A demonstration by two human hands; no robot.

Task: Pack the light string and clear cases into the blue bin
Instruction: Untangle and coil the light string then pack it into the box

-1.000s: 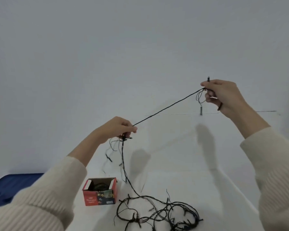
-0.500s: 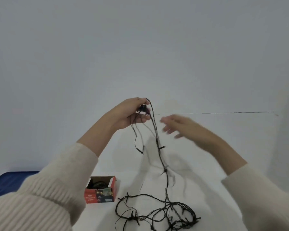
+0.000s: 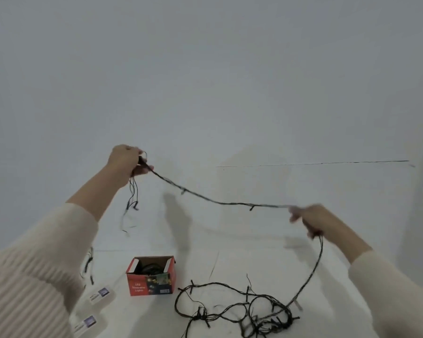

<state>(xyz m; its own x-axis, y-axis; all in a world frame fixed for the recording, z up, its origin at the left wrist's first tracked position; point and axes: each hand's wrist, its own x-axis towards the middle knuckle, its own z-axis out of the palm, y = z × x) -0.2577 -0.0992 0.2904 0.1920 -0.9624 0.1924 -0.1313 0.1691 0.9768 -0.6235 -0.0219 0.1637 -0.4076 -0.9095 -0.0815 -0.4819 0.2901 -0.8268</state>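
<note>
White wall behind, white surface (image 3: 230, 262) below; the blue bin is not in view.

Item under inspection: the light string (image 3: 220, 203). One length hangs slack in the air between the two hands. The remainder lies in a loose tangle on the surface toward its near right side, joined to the raised part by a single strand.

The left hand (image 3: 128, 162) is raised, fingers curled round gathered turns of the string, with short loops dangling beneath. The right hand (image 3: 308, 220) is blurred; its fingers appear closed round the string where it bends down to the tangle.

Two clear cases (image 3: 100, 295) lie at the near left. A red cardboard box (image 3: 152, 276), open at the top, stands between them and the tangle.

Risks, as judged:
- Crossed loops and projecting bulbs in the tangle may snag, so a pull could tighten a knot or lift the whole heap.
- A dragged heap could strike the box.
- Gathered turns may slip from the left hand if more are added.
</note>
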